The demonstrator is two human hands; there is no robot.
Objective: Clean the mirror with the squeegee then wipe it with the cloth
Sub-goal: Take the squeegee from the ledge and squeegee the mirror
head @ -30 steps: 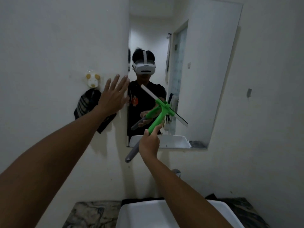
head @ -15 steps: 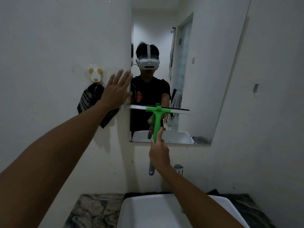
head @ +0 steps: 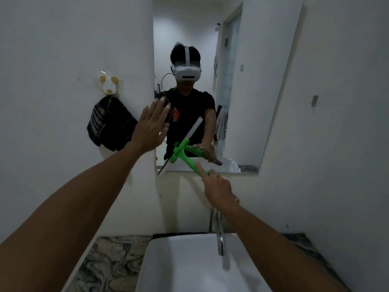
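Squeegee stage under way: my right hand [head: 219, 189] grips the green squeegee [head: 183, 151] against the mirror [head: 248, 102]; left hand [head: 150, 128] splayed, empty; hanging cloth [head: 109, 123] untouched.

No legible text or labels anywhere.

The mirror [head: 252, 85] runs past the top edge. The right hand [head: 217, 189] covers the end of the squeegee [head: 185, 153] handle. Both forearms leave the frame at the bottom. The sink [head: 189, 270] is cut off below.
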